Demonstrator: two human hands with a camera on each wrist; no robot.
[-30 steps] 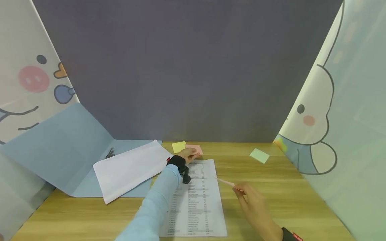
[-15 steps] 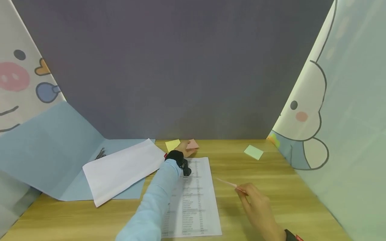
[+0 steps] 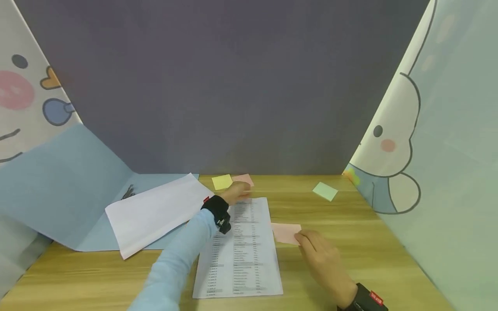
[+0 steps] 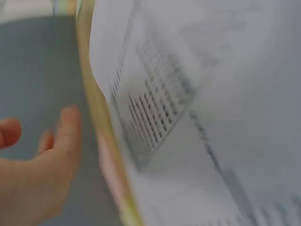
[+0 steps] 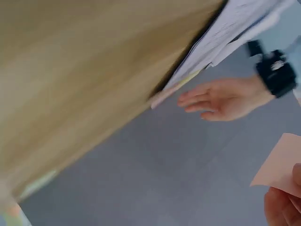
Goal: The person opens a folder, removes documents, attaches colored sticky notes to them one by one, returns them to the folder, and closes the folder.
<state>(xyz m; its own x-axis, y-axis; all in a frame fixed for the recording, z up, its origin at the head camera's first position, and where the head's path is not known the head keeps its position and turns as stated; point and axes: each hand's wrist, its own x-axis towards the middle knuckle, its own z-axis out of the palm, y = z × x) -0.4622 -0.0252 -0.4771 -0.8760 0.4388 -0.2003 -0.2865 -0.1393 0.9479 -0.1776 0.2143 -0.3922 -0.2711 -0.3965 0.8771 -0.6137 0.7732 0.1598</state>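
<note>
Two bare hands over a light wooden table (image 3: 350,242). Left hand (image 3: 238,192), in a pale blue sleeve with a black wrist strap, at the far end of a white printed sheet with columns of small text (image 3: 239,250); fingers straight and slightly apart, holding nothing, as seen also from the right wrist view (image 5: 221,98). Just beyond those fingers, near the dark grey back wall (image 3: 233,86): a small square yellow sticky note (image 3: 221,182) and a small pink sticky pad (image 3: 244,179), side by side. Right hand (image 3: 320,255), with a black wristband bearing a red tag, pinching a loose pale pink sticky note (image 3: 286,233) by its near right corner between thumb and fingertips; note just beside the right edge of the printed sheet, low over the table, contact with the wood not clear.

Further left, a blank white paper sheet (image 3: 155,214) lying on an open light blue folder (image 3: 74,190). Well apart on the right, a small pale green sticky note (image 3: 324,191) flat on the table. Cartoon-printed pale panels (image 3: 447,151) on both sides.
</note>
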